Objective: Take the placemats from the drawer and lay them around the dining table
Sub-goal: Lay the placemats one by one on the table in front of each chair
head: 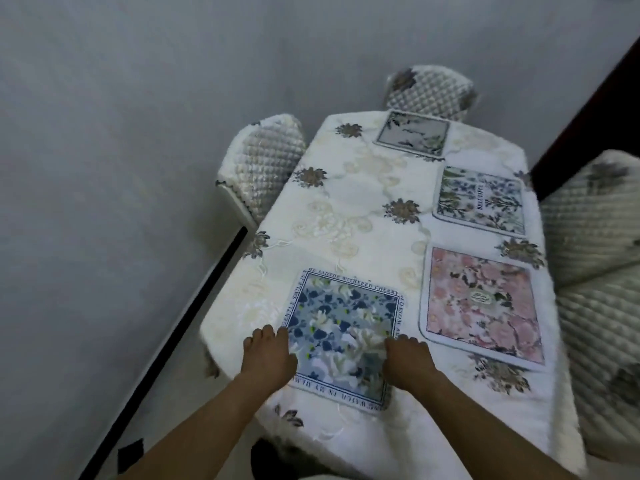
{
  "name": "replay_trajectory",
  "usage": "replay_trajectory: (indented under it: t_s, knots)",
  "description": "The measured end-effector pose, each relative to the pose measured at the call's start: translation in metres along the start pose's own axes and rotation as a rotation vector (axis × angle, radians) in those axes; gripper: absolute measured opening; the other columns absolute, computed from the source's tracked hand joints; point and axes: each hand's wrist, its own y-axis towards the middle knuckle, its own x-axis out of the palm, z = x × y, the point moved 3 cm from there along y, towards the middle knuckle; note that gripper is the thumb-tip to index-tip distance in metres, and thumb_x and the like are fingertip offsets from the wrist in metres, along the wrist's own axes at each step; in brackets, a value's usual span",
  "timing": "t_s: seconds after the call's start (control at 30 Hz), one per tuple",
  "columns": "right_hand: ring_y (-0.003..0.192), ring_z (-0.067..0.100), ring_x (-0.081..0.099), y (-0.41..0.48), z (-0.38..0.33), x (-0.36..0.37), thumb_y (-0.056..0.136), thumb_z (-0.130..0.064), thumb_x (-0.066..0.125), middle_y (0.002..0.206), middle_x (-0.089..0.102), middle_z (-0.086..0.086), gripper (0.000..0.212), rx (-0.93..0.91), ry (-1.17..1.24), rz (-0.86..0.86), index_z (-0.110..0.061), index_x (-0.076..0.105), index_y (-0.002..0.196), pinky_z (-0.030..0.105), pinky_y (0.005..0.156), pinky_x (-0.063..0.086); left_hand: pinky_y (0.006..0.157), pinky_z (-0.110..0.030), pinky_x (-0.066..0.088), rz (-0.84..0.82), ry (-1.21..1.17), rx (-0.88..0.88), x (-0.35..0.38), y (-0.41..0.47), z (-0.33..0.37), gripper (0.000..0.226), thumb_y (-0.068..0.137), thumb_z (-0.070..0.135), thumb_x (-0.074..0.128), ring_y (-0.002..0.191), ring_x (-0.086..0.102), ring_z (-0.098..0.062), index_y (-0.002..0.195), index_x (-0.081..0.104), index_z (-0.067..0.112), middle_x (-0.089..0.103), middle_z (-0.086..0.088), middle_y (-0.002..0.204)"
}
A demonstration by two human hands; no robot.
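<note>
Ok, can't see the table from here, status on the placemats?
Left hand, right hand on blue placemat, grip unclear. Pink placemat, green placemat, grey placemat laid flat. Nothing in the way.

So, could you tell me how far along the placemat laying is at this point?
Done: the grey placemat at the far end and the green placemat and pink placemat along the right side lie flat. In hand: left hand and right hand rest on the blue placemat at the near end. Left: the table side by the left chair has no mat yet.
</note>
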Motion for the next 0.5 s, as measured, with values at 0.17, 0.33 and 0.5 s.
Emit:
replay_trajectory:
  t_s: [0.17,0.33,0.5]
  knots:
    - [0.102,0.031,0.058,-0.002,-0.005,0.018,0.087,-0.031,0.048,0.112,0.061,0.011,0.029,0.248,0.079,0.001,-0.014,0.057,0.110,0.039,0.087,0.044,0.092,-0.042,0.039,-0.070,0.048,0.131,0.002,0.056,-0.019,0.054,0.086,0.040,0.050,0.112,0.047,-0.033,0.133,0.039,0.014,0.049,-0.014,0.124]
    - [0.100,0.031,0.059,-0.003,-0.014,0.035,0.089,-0.026,0.046,0.110,0.060,0.011,0.024,0.367,0.211,-0.026,-0.013,0.054,0.108,0.036,0.084,0.046,0.088,-0.040,0.044,-0.139,-0.033,0.138,0.014,0.080,-0.020,0.049,0.085,0.033,0.055,0.108,0.050,-0.034,0.126,0.040,0.011,0.050,-0.015,0.118]
    - [0.095,0.034,0.060,0.013,-0.006,0.034,0.087,-0.020,0.049,0.106,0.057,0.014,0.029,0.470,0.466,0.039,-0.010,0.044,0.114,0.037,0.077,0.048,0.081,-0.042,0.047,-0.098,-0.203,0.038,0.009,0.091,-0.009,0.048,0.084,0.026,0.064,0.100,0.055,-0.039,0.118,0.042,0.002,0.053,-0.022,0.112]
